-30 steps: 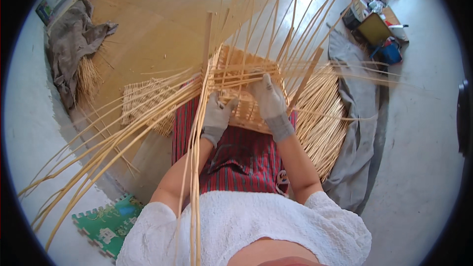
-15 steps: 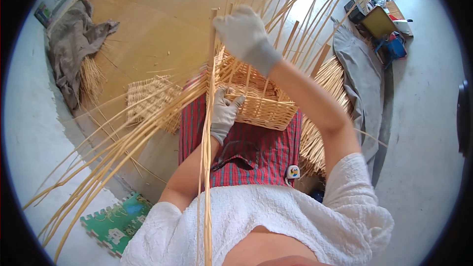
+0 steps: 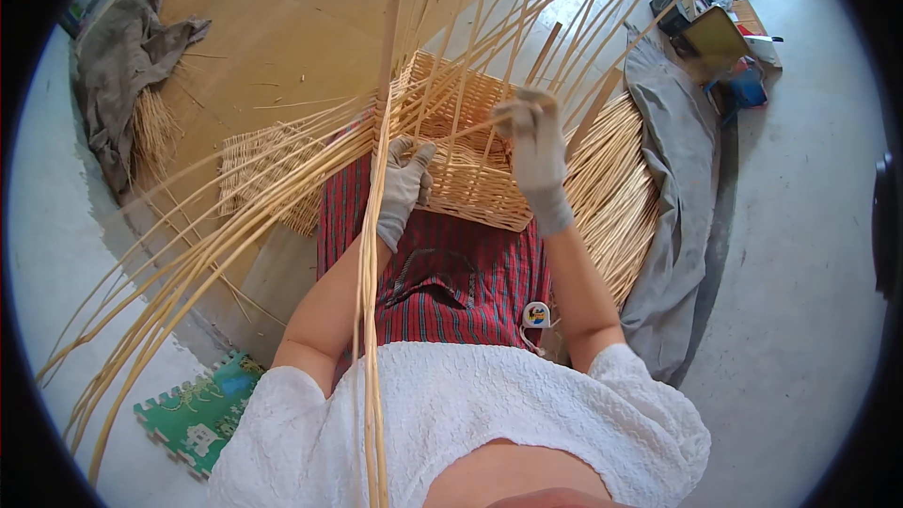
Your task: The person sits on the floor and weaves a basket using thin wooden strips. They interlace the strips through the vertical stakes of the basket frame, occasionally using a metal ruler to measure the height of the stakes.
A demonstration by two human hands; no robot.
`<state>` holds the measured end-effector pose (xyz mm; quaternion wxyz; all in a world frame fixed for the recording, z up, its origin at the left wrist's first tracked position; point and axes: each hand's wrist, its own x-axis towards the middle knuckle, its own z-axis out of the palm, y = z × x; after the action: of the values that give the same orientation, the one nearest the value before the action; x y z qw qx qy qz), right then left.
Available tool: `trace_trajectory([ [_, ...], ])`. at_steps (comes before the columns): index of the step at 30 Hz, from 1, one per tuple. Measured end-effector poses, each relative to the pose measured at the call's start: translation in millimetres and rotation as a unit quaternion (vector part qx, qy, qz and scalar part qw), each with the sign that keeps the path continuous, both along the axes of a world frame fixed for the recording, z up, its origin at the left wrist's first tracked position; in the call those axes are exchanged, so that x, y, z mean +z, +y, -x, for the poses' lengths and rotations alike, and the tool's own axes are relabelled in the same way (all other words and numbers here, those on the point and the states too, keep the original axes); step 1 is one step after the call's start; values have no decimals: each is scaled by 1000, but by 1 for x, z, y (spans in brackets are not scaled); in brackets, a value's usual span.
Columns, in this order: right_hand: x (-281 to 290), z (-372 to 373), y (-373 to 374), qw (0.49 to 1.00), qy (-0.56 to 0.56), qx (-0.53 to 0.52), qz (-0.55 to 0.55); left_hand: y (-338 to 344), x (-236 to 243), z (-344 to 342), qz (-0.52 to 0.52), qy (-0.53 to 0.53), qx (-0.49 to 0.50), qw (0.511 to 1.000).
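Observation:
A half-woven wicker basket [image 3: 470, 190] rests on my lap, with long uprights rising from its walls. My left hand [image 3: 404, 190], in a pale glove, is closed on the front wall near its left corner, thumb on the outside. Over the front right of the basket, my gloved right hand [image 3: 538, 146] is closed on a thin wicker rod [image 3: 478, 126] that slants across from the left hand's side. Motion blurs its fingertips a little. A bundle of long loose rods [image 3: 216, 259] fans out to the left from the basket's corner, and several others hang down towards my chest.
A flat woven panel [image 3: 268, 174] lies on the floor at left. Bundled rods [image 3: 616, 193] lie at right beside a grey cloth [image 3: 673, 198]. Another cloth [image 3: 127, 66] covers rods at far left. A tape measure [image 3: 536, 315] sits on my red checked apron [image 3: 437, 296].
My right hand has come down and to the right, from above the basket's far left to its front right side, drawing the rod across. My left hand stays on the front wall.

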<state>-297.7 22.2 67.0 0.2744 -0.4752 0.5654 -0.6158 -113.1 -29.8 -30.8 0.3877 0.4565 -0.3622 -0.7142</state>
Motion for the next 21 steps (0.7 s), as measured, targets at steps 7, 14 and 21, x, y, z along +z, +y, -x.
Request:
trace_trajectory([
  [7,38,-8,-95,932,355,-6,-77,0,-1,5,-14,-4,43,999],
  [14,46,-7,-91,968,66,-19,242,-12,-5,-9,-15,-65,-29,997],
  [21,-66,80,29,861,-386,31,330,20,-17,-14,235,-41,21,971],
])
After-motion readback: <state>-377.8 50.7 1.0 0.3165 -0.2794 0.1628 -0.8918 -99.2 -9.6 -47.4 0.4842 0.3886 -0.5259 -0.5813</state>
